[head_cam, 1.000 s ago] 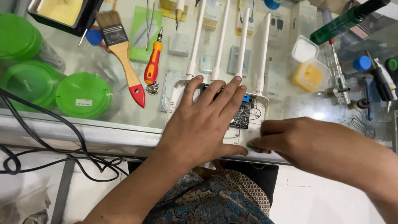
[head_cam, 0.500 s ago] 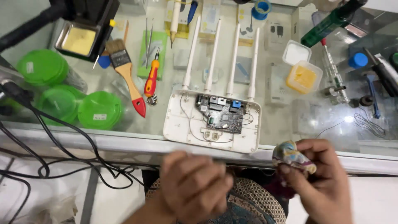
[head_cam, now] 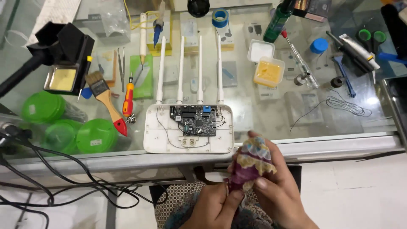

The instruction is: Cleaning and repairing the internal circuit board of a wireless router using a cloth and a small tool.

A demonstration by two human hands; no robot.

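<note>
Two hands gripping one patterned cloth point(head_cam: 251, 163), lower centre.
You are pinching it with left hand point(head_cam: 216, 205) and right hand point(head_cam: 277, 195); it looks soft, light, so hold the bunched folds.

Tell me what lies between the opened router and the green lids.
In the head view, a paintbrush and screwdriver lie between router and lids.

Light: bright and even, from overhead.
Glare: pale reflections on the glass counter point(head_cam: 373, 114), strongest at its right end.
Shadows: soft, short, under the opened router point(head_cam: 188, 129).
Focus: counter sharp; hands slightly soft at the bottom edge.
Distortion: wide-angle bending near the edges.
</note>
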